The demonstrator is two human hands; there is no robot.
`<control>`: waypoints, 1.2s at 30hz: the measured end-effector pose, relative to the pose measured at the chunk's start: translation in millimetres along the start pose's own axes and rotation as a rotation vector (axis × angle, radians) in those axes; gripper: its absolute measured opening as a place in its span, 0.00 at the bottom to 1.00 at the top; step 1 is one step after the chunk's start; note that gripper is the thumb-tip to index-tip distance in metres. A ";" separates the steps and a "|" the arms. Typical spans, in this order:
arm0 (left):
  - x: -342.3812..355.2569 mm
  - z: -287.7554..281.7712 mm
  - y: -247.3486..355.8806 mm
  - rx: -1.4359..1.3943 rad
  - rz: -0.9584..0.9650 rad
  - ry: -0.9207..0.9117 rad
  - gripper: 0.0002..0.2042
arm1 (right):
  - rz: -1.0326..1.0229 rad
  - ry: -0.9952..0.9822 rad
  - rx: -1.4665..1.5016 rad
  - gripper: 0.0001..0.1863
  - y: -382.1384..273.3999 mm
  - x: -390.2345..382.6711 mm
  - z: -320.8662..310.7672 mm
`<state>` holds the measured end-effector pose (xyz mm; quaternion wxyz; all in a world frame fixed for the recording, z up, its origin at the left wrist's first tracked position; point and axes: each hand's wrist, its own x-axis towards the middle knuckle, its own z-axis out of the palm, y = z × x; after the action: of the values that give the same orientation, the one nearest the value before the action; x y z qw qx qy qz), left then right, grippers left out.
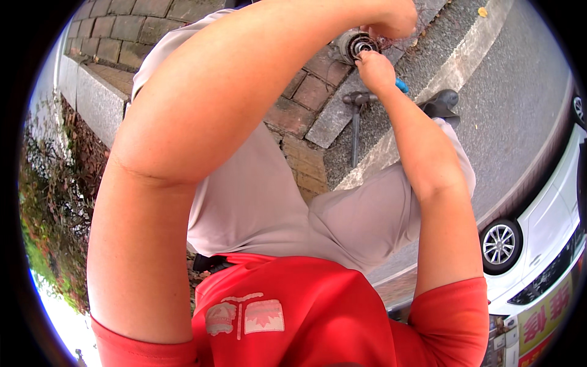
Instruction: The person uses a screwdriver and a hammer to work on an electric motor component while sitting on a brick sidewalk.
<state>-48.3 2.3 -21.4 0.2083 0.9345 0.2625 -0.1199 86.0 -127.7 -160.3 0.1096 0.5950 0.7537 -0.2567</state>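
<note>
A round metal part [354,44] with dark rings and a pale outer rim, like a motor piece, sits on the kerb stone at the top. Thin reddish wires [391,44] tangle beside it. My right hand [376,70] is closed, its fingertips pinched at the ring's near side. Bent over from above, my left hand [394,18] curls toward the wires and the part; most of its fingers are hidden, so what it holds does not show. A hammer [356,131] lies below my right hand. A small blue object [402,85] peeks out beside my right wrist.
Brick paving [299,113] and a stone kerb [330,119] border the asphalt road [507,92], which carries a white painted line [455,64]. My shoe [441,105] rests on the right. A white car [538,244] stands at far right; shrubs [55,232] grow at left.
</note>
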 end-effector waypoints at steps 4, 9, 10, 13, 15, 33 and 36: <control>-1.1 1.8 -0.2 -0.064 -0.062 0.013 0.18 | 0.002 0.020 -0.029 0.10 -6.7 -1.3 -1.8; 2.0 3.4 -2.4 -0.006 -0.010 -0.001 0.17 | -0.024 0.046 -0.018 0.10 -7.3 -0.4 1.1; 2.1 3.2 -1.9 -0.007 -0.011 0.007 0.17 | -0.030 0.054 -0.010 0.09 -6.2 -0.3 2.3; 5.4 3.0 0.8 -0.022 -0.021 -0.001 0.17 | -0.089 -0.020 0.083 0.10 8.2 1.9 5.4; 2.6 -0.8 3.7 -0.055 -0.058 -0.054 0.17 | -0.015 -0.034 0.147 0.10 15.4 -1.9 3.2; -12.0 -10.7 3.1 -0.108 -0.113 -0.099 0.19 | 0.117 -0.024 0.066 0.11 25.6 3.5 -2.1; -0.7 -3.7 0.6 -0.001 0.013 -0.100 0.18 | 0.048 -0.069 0.000 0.12 31.6 -1.2 -2.6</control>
<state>-48.1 3.2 -17.7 0.2223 0.9289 0.2459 -0.1651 116.8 -122.2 -165.7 0.1417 0.6036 0.7351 -0.2743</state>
